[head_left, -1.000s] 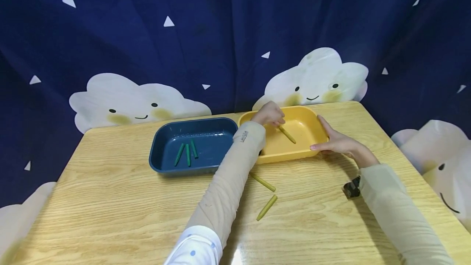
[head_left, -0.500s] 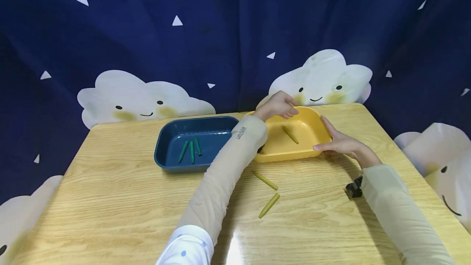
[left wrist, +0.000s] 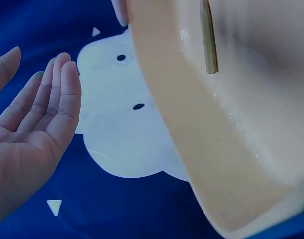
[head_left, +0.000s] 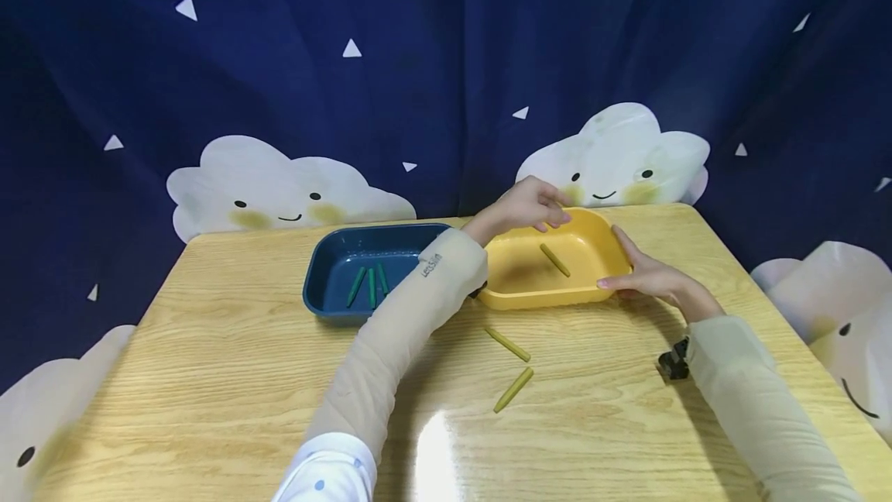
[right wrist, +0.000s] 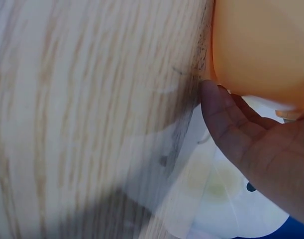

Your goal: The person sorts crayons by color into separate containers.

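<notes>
My left hand (head_left: pixel 526 206), fingers loosely extended and holding nothing, hovers over the back left of a yellow plastic tray (head_left: pixel 536 300). In the left wrist view its palm (left wrist: pixel 32 144) faces up beside the tray wall, apart from it. One mustard-yellow crayon (head_left: pixel 554 260) lies inside this tray. At the tray's right end, my right hand (head_left: pixel 648 276) grips the side, thumb at the front corner and fingers along the outer wall. Two more mustard-yellow crayons, one (head_left: pixel 508 345) near the tray and another (head_left: pixel 513 390) closer to me, lie on the table.
A dark blue tray (head_left: pixel 334 316) with three green crayons (head_left: pixel 356 287) stands left of the yellow one, partly covered by my left sleeve. Black camera gear (head_left: pixel 673 361) hangs below the right wrist. Behind the wooden table (head_left: pixel 230 378) hangs a navy cloud-patterned curtain (head_left: pixel 279 37).
My left hand has let go of the crayon now lying in the yellow tray, then risen and straightened its fingers. My right hand keeps its grip on the tray. The view has shifted slightly.
</notes>
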The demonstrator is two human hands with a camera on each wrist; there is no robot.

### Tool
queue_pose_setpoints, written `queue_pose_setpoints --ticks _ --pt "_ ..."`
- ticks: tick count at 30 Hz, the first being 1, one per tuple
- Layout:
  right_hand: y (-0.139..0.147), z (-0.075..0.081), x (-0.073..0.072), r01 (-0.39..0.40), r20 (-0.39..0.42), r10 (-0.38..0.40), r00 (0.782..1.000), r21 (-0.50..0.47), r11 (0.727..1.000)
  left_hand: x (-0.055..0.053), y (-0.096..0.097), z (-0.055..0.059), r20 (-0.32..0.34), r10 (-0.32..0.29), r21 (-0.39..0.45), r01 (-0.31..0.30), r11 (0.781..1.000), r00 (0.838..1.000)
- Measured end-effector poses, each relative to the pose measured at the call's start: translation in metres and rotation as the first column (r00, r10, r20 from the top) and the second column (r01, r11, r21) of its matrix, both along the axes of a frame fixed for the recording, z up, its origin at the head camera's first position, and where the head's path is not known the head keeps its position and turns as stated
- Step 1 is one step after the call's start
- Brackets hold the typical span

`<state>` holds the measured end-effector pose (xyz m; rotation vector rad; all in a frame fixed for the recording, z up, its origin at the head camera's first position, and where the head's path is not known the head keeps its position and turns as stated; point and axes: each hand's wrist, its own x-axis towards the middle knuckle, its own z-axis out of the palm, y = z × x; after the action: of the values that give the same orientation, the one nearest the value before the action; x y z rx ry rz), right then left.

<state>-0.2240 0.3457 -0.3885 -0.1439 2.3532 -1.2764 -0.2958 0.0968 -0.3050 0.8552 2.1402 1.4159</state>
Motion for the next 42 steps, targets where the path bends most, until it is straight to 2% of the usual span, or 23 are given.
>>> queue_pose_setpoints --ticks 4,11,15,20,30,42 --pt "-0.001 -0.001 0.0 0.0 0.002 0.0 1.0 -0.005 1.0 0.009 -0.01 0.002 -0.019 -0.029 0.025 0.029 0.999 0.999" --pt "-0.003 0.0 0.001 0.003 -0.006 -0.003 1.0 -0.003 1.0 0.031 -0.028 0.008 -0.077 -0.057 0.066 0.062 0.996 0.995" --pt "-0.002 0.0 0.002 -0.002 -0.018 0.002 1.0 0.018 1.0 0.045 -0.036 0.006 -0.088 -0.083 0.086 0.09 0.992 0.993" --pt "0.0 -0.001 0.002 -0.008 -0.035 0.008 0.999 0.021 1.0 0.06 -0.044 0.003 -0.09 -0.107 0.065 0.113 0.991 0.99" --pt "0.0 -0.002 -0.001 -0.015 -0.043 0.015 0.999 0.009 1.0 0.081 -0.064 -0.009 -0.113 -0.131 0.057 0.138 0.989 0.985" --pt "0.002 -0.003 -0.001 -0.015 -0.046 0.016 0.999 0.022 1.0 0.096 -0.083 -0.031 -0.095 -0.114 0.044 0.118 0.992 0.989"
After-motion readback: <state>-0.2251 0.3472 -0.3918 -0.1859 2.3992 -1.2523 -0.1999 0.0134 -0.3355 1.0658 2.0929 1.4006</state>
